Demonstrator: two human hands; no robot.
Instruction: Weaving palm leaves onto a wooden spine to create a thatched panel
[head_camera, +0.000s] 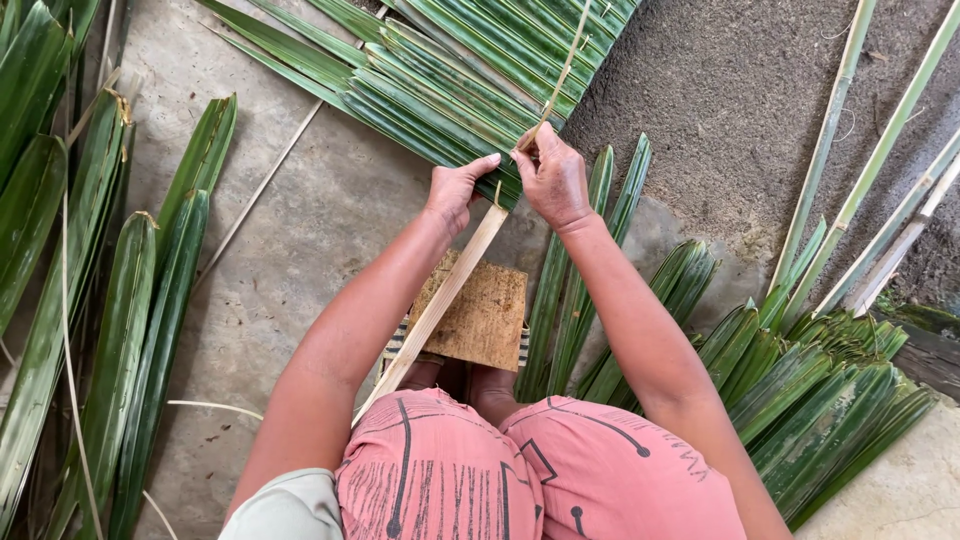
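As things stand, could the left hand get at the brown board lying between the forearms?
Probably yes. The left hand is on the leaf panel, and the brown board lies just below it toward the body; only the pale wooden slat crosses the board's left part.

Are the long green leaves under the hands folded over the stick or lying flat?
Folded: the green leaves bend over the pale stick where the left hand and right hand pinch them.

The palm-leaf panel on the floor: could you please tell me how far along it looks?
Done: a row of folded leaves already lies side by side along the pale stick. In hand: left hand and right hand work at the row's near end. Left: loose leaves and a stack lie unused.
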